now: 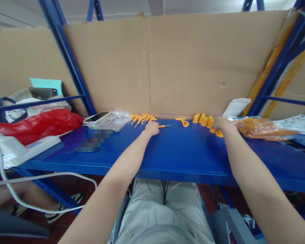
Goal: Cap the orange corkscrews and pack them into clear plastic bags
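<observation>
Both my arms reach over a blue metal shelf [183, 152]. My left hand [152, 128] is closed on the orange handle of a small corkscrew [164, 126], whose metal spiral points right along the shelf. Behind it lies a row of several orange corkscrews [142, 118]. My right hand [222, 123] rests, fingers curled, on a cluster of orange plastic caps [204, 120]; one cap [219, 134] lies by the wrist. A single orange T-shaped piece [182, 121] sits between the two groups.
A cardboard sheet [167, 64] backs the shelf between blue uprights. A phone [96, 117] lies on clear plastic bags at the left, beside a red bag [35, 125]. A plastic bag of orange parts [264, 128] lies at the right. A white cable [40, 176] hangs lower left.
</observation>
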The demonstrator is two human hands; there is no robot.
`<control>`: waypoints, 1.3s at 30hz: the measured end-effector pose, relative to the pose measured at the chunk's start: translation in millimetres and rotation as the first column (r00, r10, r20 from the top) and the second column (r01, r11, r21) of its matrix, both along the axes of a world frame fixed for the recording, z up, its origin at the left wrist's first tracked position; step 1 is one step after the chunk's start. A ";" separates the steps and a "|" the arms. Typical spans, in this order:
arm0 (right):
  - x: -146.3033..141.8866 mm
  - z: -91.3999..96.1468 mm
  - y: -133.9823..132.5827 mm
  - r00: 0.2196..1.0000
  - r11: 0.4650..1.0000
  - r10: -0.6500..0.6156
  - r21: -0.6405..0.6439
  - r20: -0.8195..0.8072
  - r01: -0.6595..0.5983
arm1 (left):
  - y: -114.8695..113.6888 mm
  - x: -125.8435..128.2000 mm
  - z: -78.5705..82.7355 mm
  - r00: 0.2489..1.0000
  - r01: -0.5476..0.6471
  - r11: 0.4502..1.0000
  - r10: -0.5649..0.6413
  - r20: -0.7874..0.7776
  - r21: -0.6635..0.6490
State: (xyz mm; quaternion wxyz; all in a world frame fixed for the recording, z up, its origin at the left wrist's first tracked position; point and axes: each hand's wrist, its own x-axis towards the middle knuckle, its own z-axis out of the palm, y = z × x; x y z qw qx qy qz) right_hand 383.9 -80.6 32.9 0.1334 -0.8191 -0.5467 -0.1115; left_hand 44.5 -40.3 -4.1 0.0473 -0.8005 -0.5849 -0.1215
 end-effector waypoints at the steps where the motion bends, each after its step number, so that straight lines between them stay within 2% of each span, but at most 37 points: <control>1: -5.7 1.9 -2.8 0.999 0.997 -0.038 -0.061 -0.011 0.037 | 0.5 0.0 0.1 1.000 0.010 1.000 -0.010 -0.002 0.015; 4: -24.1 10.0 -12.3 0.994 0.976 -0.104 -0.190 0.016 0.105 | 0.5 0.9 0.9 1.000 0.014 0.999 -0.015 0.023 0.050; 8: -44.8 19.2 -20.2 0.997 0.984 -0.031 -0.172 0.075 0.044 | -0.5 0.9 1.8 0.995 -0.033 0.998 0.028 0.094 0.052; 11: -55.8 18.6 -18.6 0.993 0.987 0.081 -0.144 0.090 -0.067 | 1.2 -0.6 2.2 0.979 -0.060 0.997 0.048 0.200 0.051; 14: -60.5 8.6 -12.2 0.977 0.970 0.200 -0.158 0.072 -0.187 | 3.4 -1.5 3.0 0.963 -0.048 0.997 0.029 0.267 0.066; 19: -58.8 -10.9 -3.5 0.910 0.880 0.407 -0.231 -0.079 -0.414 | 0.7 1.1 6.9 0.964 -0.029 0.995 0.002 0.267 0.100; 24: -72.3 -8.7 -7.1 0.906 0.892 0.396 -0.174 -0.148 -0.418 | -3.1 4.2 8.3 0.950 0.023 0.991 -0.063 0.307 0.133; 31: -107.9 -1.0 -25.8 0.891 0.899 0.437 -0.080 0.119 -0.430 | -2.1 6.4 4.2 0.948 0.089 0.981 -0.137 0.288 0.173; 39: -114.3 -4.5 -28.8 0.874 0.889 0.457 -0.080 0.164 -0.450 | -2.7 7.0 4.2 0.937 0.128 0.978 -0.174 0.304 0.165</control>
